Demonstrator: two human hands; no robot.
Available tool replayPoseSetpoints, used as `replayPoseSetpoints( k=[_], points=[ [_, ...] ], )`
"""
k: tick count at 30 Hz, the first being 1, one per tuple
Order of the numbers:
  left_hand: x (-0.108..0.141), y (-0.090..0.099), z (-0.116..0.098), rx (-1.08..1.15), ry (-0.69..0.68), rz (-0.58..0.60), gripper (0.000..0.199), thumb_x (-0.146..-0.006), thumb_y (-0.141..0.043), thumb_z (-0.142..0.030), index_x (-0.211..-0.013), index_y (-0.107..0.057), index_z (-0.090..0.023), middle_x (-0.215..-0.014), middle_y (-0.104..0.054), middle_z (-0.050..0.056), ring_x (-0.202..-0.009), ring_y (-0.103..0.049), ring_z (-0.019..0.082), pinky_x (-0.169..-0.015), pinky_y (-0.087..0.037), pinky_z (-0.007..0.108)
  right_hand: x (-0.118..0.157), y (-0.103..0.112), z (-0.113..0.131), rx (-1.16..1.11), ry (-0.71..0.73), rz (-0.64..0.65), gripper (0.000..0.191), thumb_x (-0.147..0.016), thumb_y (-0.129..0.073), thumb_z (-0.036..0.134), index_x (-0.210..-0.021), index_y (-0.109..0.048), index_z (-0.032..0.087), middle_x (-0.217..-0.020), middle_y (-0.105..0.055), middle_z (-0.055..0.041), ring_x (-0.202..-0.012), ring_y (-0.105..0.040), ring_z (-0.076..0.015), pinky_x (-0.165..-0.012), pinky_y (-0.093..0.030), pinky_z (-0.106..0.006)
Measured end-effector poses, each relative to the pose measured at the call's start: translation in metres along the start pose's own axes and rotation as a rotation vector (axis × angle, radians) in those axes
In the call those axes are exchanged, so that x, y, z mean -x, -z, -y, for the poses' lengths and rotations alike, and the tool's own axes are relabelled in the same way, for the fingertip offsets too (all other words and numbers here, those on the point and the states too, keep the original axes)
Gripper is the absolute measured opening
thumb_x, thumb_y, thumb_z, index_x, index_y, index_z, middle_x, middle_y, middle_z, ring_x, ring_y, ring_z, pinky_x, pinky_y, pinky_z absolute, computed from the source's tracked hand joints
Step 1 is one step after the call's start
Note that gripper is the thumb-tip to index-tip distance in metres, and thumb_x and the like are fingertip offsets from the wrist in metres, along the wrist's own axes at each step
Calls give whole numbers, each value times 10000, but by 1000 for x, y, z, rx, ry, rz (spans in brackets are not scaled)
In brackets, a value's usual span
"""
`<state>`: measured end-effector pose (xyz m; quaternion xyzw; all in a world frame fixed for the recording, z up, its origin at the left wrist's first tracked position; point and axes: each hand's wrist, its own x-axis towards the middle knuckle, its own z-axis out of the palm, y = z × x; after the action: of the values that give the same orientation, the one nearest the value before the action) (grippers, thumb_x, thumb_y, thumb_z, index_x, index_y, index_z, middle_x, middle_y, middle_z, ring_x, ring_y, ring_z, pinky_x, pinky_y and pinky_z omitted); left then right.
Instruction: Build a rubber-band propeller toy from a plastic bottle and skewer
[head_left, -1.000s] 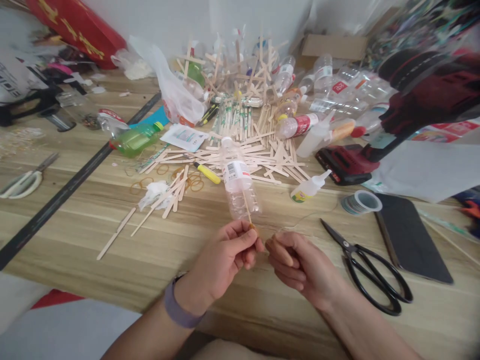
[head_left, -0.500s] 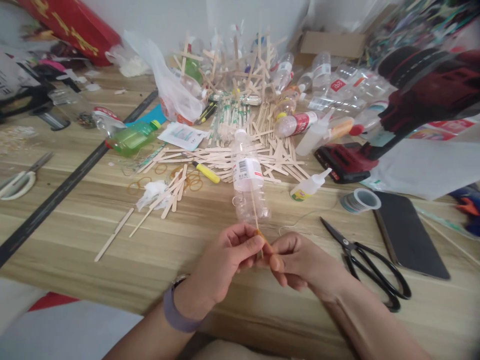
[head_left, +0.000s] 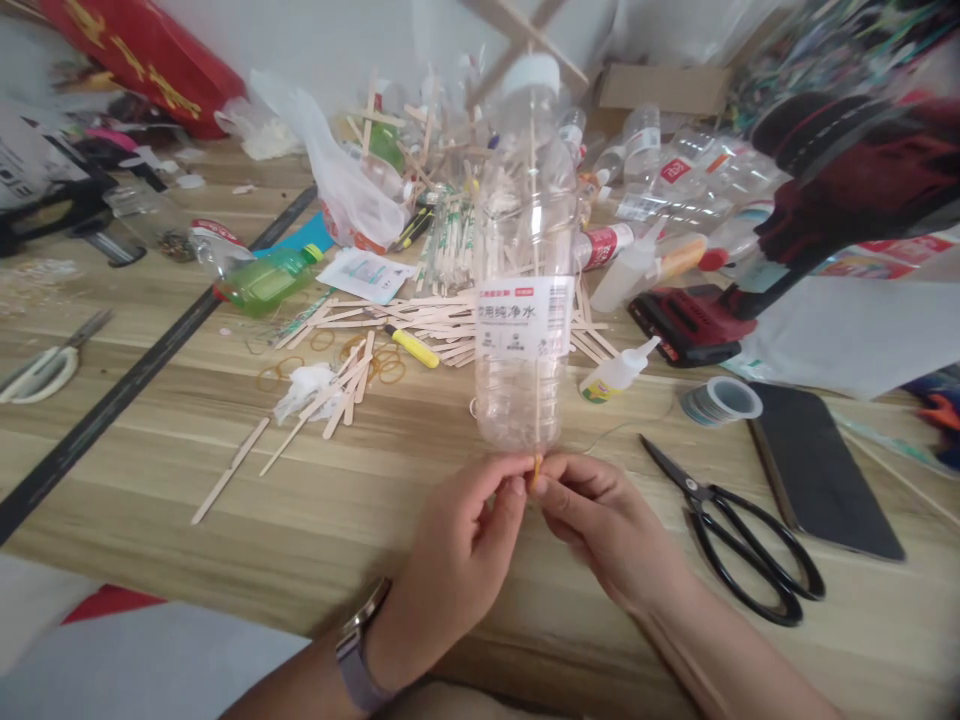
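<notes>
A clear plastic bottle (head_left: 525,320) with a white cap stands upright in front of both hands. A thin stick (head_left: 534,220) runs along its length, and crossed wooden sticks (head_left: 529,30) show above the cap. Just below the bottle's base, my left hand (head_left: 480,530) pinches an orange rubber band (head_left: 535,472) at the stick's lower end. My right hand (head_left: 600,525) is closed on the same band from the other side, its fingertips close to the left ones. Whether the stick is inside or behind the bottle I cannot tell.
Black-handled scissors (head_left: 739,535) and a phone (head_left: 825,470) lie at the right. A glue bottle (head_left: 619,370) is beyond them, near a red power tool (head_left: 832,220). Loose wooden sticks (head_left: 405,318), a yellow cutter (head_left: 412,345) and a green bottle (head_left: 274,280) are at the left.
The bottle has risen from a lower, tilted view to upright and looks much larger, with crossed sticks now above it. Both hands have come together under its base.
</notes>
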<state>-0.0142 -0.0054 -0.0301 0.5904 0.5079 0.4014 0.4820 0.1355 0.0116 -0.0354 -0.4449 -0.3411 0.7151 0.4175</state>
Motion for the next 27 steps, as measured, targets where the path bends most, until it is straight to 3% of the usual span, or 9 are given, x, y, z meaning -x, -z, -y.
replayPoseSetpoints(
  k=[2, 5, 11, 16, 21, 27],
  points=[
    [0, 0, -2, -108, -101, 14, 286, -955, -465, -218, -1152, -671, -242, -1130, -717, 77, -1065, -629, 218, -940, -447, 326, 0, 0, 0, 29, 39, -44, 316, -693, -835, 460, -638, -688, 187, -471, -364, 65, -436, -223, -55, -421, -146, -228],
    [-1, 0, -3, -204, -158, 22, 298, -923, -504, -180, -1176, -653, -230, -1100, -709, 83, -1023, -629, 221, -902, -460, 324, 0, -1, -2, -32, 29, -80, 304, -667, -853, 450, -671, -704, 184, -566, -495, 24, -484, -292, -66, -452, -197, -223],
    [-3, 6, 0, -38, -29, -114, 161, -856, -588, -187, -1002, -638, -230, -837, -630, 14, -705, -574, 149, -651, -452, 252, -1, -4, -8, -263, -92, -11, 326, -627, -881, 416, -606, -666, 172, -526, -350, 57, -497, -200, -70, -446, -217, -205],
    [-6, 8, -4, -170, -173, -223, 141, -845, -551, -121, -825, -650, -219, -836, -646, 20, -669, -565, 134, -602, -425, 244, 1, -7, -12, -348, -139, 81, 283, -644, -882, 385, -667, -697, 172, -566, -370, 54, -507, -198, -67, -452, -214, -196],
    [-5, 2, -4, -446, -307, -320, 187, -847, -550, -90, -898, -675, -218, -890, -690, 44, -754, -631, 153, -687, -474, 252, 3, -7, -15, -314, -107, 168, 298, -733, -823, 409, -682, -656, 167, -584, -368, 47, -543, -235, -87, -497, -228, -213],
    [0, 1, 0, -628, -431, -284, 211, -892, -520, -82, -1029, -638, -192, -964, -698, 74, -890, -672, 165, -787, -515, 245, 3, -3, -14, -111, 3, 199, 357, -825, -724, 482, -694, -587, 179, -629, -414, 38, -573, -327, -100, -544, -279, -238]
  ],
)
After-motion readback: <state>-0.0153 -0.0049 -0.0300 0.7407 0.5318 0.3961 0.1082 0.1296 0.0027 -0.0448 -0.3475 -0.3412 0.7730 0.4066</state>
